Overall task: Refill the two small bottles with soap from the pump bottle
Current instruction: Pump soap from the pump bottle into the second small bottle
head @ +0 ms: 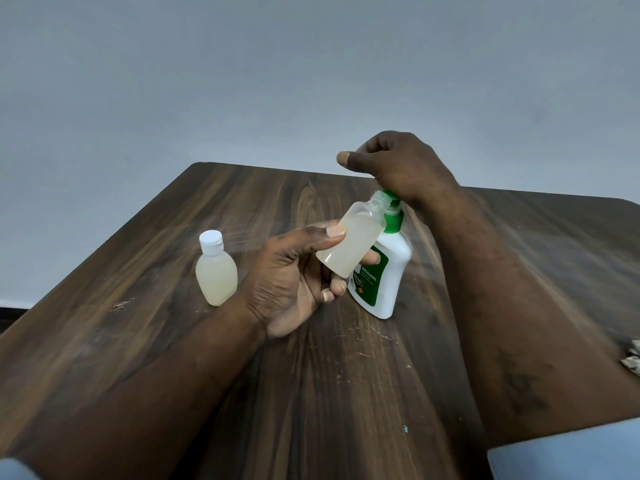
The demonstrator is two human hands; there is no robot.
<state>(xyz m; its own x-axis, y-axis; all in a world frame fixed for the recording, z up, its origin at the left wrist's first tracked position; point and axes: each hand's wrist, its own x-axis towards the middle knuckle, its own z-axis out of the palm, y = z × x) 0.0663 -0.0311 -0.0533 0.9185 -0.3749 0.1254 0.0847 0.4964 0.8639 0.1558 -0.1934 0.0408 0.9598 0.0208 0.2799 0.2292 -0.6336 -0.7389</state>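
Plastic clasped in the left grip [291,285]: holds the uncapped small bottle [349,240] tilted, thumb on the near side, fingers curled round the far side, threaded mouth up and to the right, right beside the green pump head [391,199]. Looks cloudy and pale through the wall. Rests on that pump head from above with the heel of the right grip [398,164], closed in a loose fist, thumb stuck out to the left; cannot tell whether the curled fingers enclose anything. Below, upright on the wooden table [346,393] and just behind the left fingers, the white pump bottle [398,268] with green collar and label. Well apart to the left, upright on the table, the capped small bottle [216,271], white cap on, filled with pale liquid almost to the shoulder. At the table's right edge, a patterned scrap [632,358], cut off. Pale blue sleeve [568,452] at bottom right.
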